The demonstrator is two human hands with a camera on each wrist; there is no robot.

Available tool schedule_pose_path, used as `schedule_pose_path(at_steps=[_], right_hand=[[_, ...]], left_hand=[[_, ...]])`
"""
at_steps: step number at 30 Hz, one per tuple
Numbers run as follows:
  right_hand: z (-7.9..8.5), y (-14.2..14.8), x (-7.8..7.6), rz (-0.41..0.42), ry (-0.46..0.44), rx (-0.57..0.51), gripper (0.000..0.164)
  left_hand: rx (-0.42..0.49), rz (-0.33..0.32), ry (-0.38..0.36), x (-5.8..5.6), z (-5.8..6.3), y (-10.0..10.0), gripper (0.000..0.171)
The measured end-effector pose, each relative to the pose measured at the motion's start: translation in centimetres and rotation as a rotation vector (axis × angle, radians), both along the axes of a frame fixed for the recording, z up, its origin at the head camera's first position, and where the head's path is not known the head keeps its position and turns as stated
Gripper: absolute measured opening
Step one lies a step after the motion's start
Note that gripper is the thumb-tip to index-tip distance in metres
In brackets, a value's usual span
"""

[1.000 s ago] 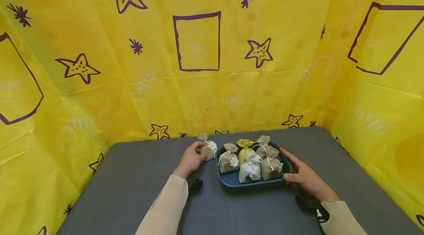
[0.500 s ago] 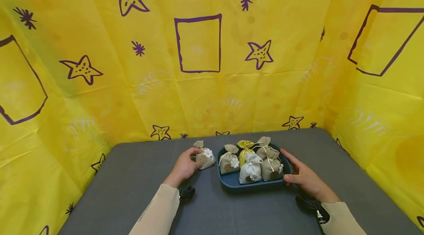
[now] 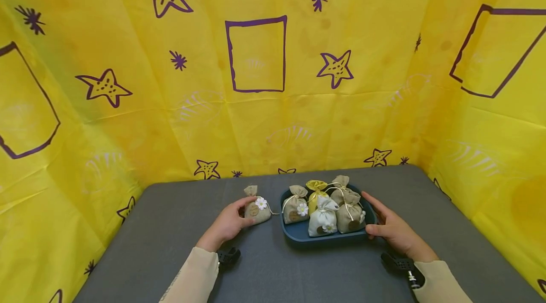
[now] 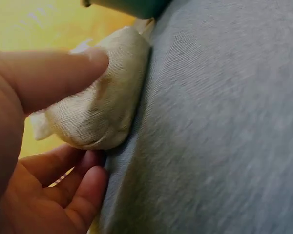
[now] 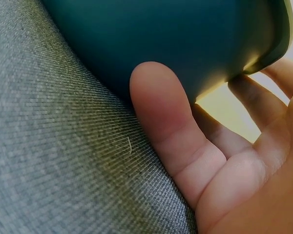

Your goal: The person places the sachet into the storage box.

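Observation:
My left hand (image 3: 227, 222) holds a small beige drawstring sachet (image 3: 261, 217) with a white daisy, left of the blue tray (image 3: 298, 240). In the left wrist view the thumb lies across the sachet (image 4: 122, 73) and the other fingers sit at its near end. The sachet's cord trails toward the tray. At the tray's right end, my right hand (image 3: 396, 231) grips the side, thumb at the front corner and fingers along the rim. In the right wrist view the thumb touches the tray's wall (image 5: 136, 39).
Inside the tray stand several sachets: a beige one (image 3: 294, 210) at the left, a yellow one (image 3: 313, 203), a white one (image 3: 322, 221) at the front, and beige ones (image 3: 350, 217) at the right. A grey cloth-covered table (image 3: 170, 227) lies below; yellow patterned cloth (image 3: 256, 123) surrounds it.
My left hand has moved the beige sachet left and toward me, away from the tray's edge. The right hand and the tray have stayed in place.

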State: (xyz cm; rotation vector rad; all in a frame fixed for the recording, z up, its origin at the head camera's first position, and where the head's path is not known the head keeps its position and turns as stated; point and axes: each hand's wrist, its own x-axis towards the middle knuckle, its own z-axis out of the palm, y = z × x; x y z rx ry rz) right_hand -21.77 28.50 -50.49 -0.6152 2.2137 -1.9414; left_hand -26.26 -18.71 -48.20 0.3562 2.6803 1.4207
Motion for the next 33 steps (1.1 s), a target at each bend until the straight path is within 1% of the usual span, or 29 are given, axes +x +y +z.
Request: schedule_pose_path(at_steps=[2, 5, 10, 13, 17, 22, 25, 27, 31, 33], right_hand=[[0.0, 0.0, 0.0, 0.002, -0.003, -0.002, 0.085], [-0.1, 0.0, 0.0, 0.004, -0.008, -0.004, 0.085], [0.0, 0.0, 0.1, 0.000, -0.009, -0.012, 0.084], [0.0, 0.0, 0.1, -0.007, -0.006, -0.010, 0.084], [0.0, -0.1, 0.1, -0.008, -0.001, 0.001, 0.084], [0.0, -0.1, 0.1, -0.007, -0.003, 0.003, 0.084], [0.1, 0.0, 0.1, -0.008, -0.006, 0.008, 0.085], [0.1, 0.0, 0.0, -0.010, -0.005, 0.015, 0.085], [0.0, 0.0, 0.0, -0.006, 0.000, 0.014, 0.085], [0.0, 0.0, 0.0, -0.001, 0.003, 0.009, 0.085]], left_hand=[[-0.020, -0.009, 0.015, 0.0, -0.2, 0.1, 0.056], [-0.029, -0.026, 0.017, 0.3, -0.1, 0.3, 0.052], [-0.034, -0.084, 0.037, 0.9, 0.3, 0.5, 0.050], [-0.032, -0.096, 0.038, 1.2, 0.5, 0.7, 0.049], [-0.005, -0.094, 0.011, 1.4, 0.8, 0.7, 0.047], [0.053, -0.127, -0.032, 1.6, 1.0, 0.3, 0.046], [0.096, -0.143, -0.068, 1.6, 0.8, -0.1, 0.045], [0.101, -0.140, -0.075, 1.6, 0.6, -0.3, 0.040], [0.123, -0.136, -0.055, 1.7, 0.2, -0.4, 0.030], [0.143, -0.138, -0.050, 1.9, 0.2, -0.5, 0.028]])
